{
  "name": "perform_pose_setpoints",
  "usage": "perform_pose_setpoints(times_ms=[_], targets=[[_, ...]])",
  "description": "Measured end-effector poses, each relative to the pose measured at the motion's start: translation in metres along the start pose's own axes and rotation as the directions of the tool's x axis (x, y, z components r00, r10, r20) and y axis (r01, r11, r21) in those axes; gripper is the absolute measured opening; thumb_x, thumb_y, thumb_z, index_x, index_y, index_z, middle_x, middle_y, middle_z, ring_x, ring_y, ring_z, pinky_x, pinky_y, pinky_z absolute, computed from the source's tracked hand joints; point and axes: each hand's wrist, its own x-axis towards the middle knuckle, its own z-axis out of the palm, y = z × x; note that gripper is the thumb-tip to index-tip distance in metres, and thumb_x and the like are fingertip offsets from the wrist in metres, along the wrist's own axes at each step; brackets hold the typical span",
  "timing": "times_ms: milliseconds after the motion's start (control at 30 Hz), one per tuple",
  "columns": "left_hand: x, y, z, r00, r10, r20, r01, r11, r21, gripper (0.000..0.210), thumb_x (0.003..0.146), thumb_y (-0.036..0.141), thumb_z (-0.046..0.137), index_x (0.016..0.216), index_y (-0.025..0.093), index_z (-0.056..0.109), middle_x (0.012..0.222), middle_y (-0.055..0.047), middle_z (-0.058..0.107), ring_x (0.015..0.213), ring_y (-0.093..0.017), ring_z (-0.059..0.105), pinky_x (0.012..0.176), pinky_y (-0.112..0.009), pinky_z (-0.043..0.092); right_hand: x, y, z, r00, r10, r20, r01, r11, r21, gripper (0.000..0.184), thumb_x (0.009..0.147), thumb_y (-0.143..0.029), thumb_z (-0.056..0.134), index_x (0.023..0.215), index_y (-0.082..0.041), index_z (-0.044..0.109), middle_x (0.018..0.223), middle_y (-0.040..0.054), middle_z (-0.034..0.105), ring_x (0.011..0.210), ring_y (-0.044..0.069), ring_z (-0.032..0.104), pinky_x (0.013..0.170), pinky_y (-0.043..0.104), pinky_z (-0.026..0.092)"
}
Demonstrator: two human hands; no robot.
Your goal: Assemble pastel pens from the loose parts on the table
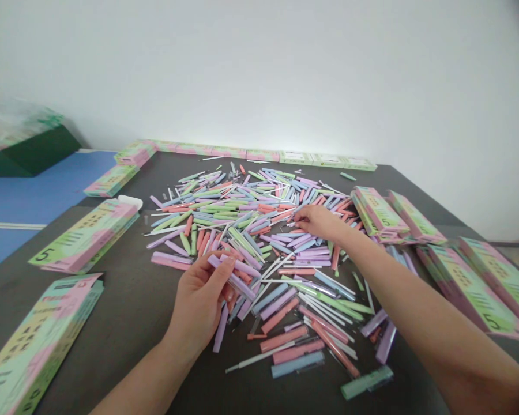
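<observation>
My left hand (207,297) is closed around several purple pens (237,281), held just above the near left part of a loose pile. My right hand (318,222) reaches into the right middle of that pile, fingers bent together at the pens; what is between its fingertips is hidden. Around both hands lie purple, blue, green and coral pens and pen parts, such as the green ones (216,214). Thin white refills (324,311) lie among them at the near side. Close to me is a green pen (367,382) with a clear end.
Pastel cartons stand around the dark table (125,323): printed boxes (84,233) at left, more boxes (476,282) at right, and a row of boxes (225,151) along the back by the white wall. A dark green bin (38,151) with plastic bags is at far left.
</observation>
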Motion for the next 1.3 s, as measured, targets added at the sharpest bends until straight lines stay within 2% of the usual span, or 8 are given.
perform_pose_setpoints(times_ms=[233, 467, 600, 733, 933, 1033, 1167, 1300], targets=[[0.001, 0.001, 0.002, 1.0, 0.008, -0.007, -0.008, 1.0, 0.007, 0.021, 0.069, 0.029, 0.079, 0.076, 0.015, 0.066, 0.046, 0.007, 0.05, 0.037, -0.004, 0.041, 0.035, -0.012, 0.034, 0.001, -0.01, -0.006, 1.0, -0.021, 0.009, 0.021, 1.0, 0.009, 0.017, 0.086, -0.016, 0.053, 0.082, -0.015, 0.069, 0.096, 0.0137, 0.072, 0.093, 0.024, 0.065, 0.078, 0.03, 0.044], [0.001, -0.001, -0.001, 1.0, 0.025, 0.019, -0.025, 1.0, -0.013, 0.017, 0.073, 0.027, 0.077, 0.077, 0.015, 0.066, 0.05, 0.007, 0.053, 0.038, -0.003, 0.042, 0.037, -0.012, 0.036, -0.004, -0.023, -0.015, 0.978, 0.197, -0.074, -0.17, 0.947, 0.271, 0.012, 0.081, -0.019, 0.056, 0.08, -0.015, 0.067, 0.076, 0.0065, 0.072, 0.073, 0.019, 0.065, 0.067, 0.026, 0.044], [0.001, -0.002, -0.001, 0.999, 0.029, 0.019, -0.029, 1.0, -0.008, 0.017, 0.074, 0.028, 0.076, 0.077, 0.015, 0.066, 0.049, 0.007, 0.053, 0.038, -0.003, 0.042, 0.037, -0.012, 0.036, -0.004, -0.034, -0.014, 0.951, 0.308, -0.019, -0.255, 0.818, 0.515, 0.01, 0.077, -0.021, 0.059, 0.081, -0.015, 0.065, 0.071, 0.0025, 0.071, 0.061, 0.015, 0.064, 0.055, 0.022, 0.045], [0.001, -0.002, -0.002, 0.999, 0.034, 0.03, -0.033, 0.999, -0.01, 0.016, 0.075, 0.028, 0.076, 0.075, 0.015, 0.066, 0.047, 0.007, 0.051, 0.038, -0.003, 0.041, 0.036, -0.012, 0.036, 0.002, -0.041, -0.009, 0.942, 0.326, 0.078, -0.282, 0.642, 0.713, 0.01, 0.07, -0.013, 0.059, 0.079, -0.016, 0.064, 0.063, 0.0011, 0.07, 0.053, 0.012, 0.061, 0.052, 0.021, 0.046], [0.002, -0.002, -0.002, 0.999, 0.024, 0.037, -0.024, 1.0, -0.01, 0.019, 0.074, 0.029, 0.076, 0.077, 0.014, 0.065, 0.048, 0.007, 0.053, 0.037, -0.003, 0.041, 0.035, -0.013, 0.035, 0.01, -0.042, -0.007, 0.941, 0.316, 0.117, -0.229, 0.344, 0.911, 0.004, 0.065, -0.021, 0.055, 0.067, -0.017, 0.053, 0.058, 0.0038, 0.063, 0.044, 0.009, 0.049, 0.043, 0.02, 0.041], [0.001, -0.002, -0.001, 0.999, 0.028, 0.045, -0.028, 1.0, -0.014, 0.02, 0.074, 0.03, 0.077, 0.078, 0.014, 0.065, 0.047, 0.007, 0.052, 0.037, -0.003, 0.04, 0.035, -0.013, 0.036, 0.01, -0.041, -0.007, 0.942, 0.324, 0.086, -0.179, 0.272, 0.946, 0.009, 0.063, -0.026, 0.051, 0.064, -0.02, 0.044, 0.059, 0.0028, 0.059, 0.043, 0.008, 0.043, 0.039, 0.019, 0.034], [0.002, -0.003, -0.002, 0.998, 0.035, 0.056, -0.034, 0.999, -0.021, 0.02, 0.075, 0.03, 0.077, 0.078, 0.015, 0.066, 0.047, 0.007, 0.052, 0.037, -0.004, 0.04, 0.036, -0.013, 0.037, 0.009, -0.044, -0.006, 0.943, 0.327, 0.07, -0.183, 0.328, 0.927, 0.013, 0.067, -0.032, 0.049, 0.061, -0.021, 0.045, 0.053, -0.001, 0.049, 0.04, 0.008, 0.032, 0.036, 0.022, 0.023], [0.003, -0.004, -0.003, 0.997, 0.045, 0.063, -0.044, 0.999, -0.018, 0.019, 0.076, 0.03, 0.076, 0.077, 0.015, 0.065, 0.046, 0.007, 0.05, 0.037, -0.004, 0.041, 0.036, -0.013, 0.037, 0.003, -0.052, -0.011, 0.952, 0.299, 0.061, -0.219, 0.53, 0.819, 0.022, 0.074, -0.035, 0.053, 0.065, -0.017, 0.06, 0.051, -0.0029, 0.049, 0.042, 0.009, 0.032, 0.043, 0.024, 0.026]])
